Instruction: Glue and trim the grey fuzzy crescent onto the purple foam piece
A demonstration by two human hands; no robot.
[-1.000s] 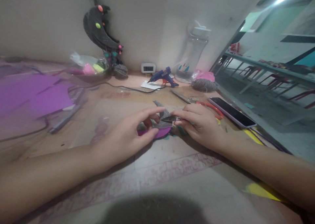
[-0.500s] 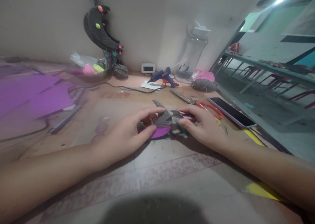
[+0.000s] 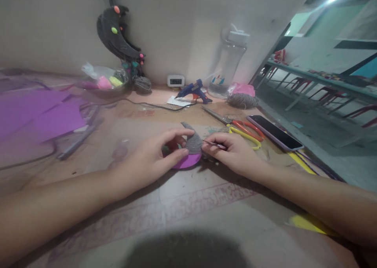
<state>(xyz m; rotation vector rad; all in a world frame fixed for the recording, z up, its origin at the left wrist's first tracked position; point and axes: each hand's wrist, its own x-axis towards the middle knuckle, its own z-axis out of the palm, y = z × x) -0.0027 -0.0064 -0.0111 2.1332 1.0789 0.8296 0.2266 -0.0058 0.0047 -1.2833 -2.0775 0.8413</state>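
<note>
My left hand pinches a grey curved felt piece that lies over a purple round piece on the table. My right hand is closed on small snips, whose tips point at the right edge of the grey piece. Both hands rest low on the table in the middle of the view.
Orange and yellow scissors and a phone lie right of my hands. A blue glue gun, a water bottle, grey yarn, a bowl and purple sheets sit behind and left.
My right hand drew the snips away from the grey piece, then brought them back to its right edge. My left hand kept its pinch and barely moved.
</note>
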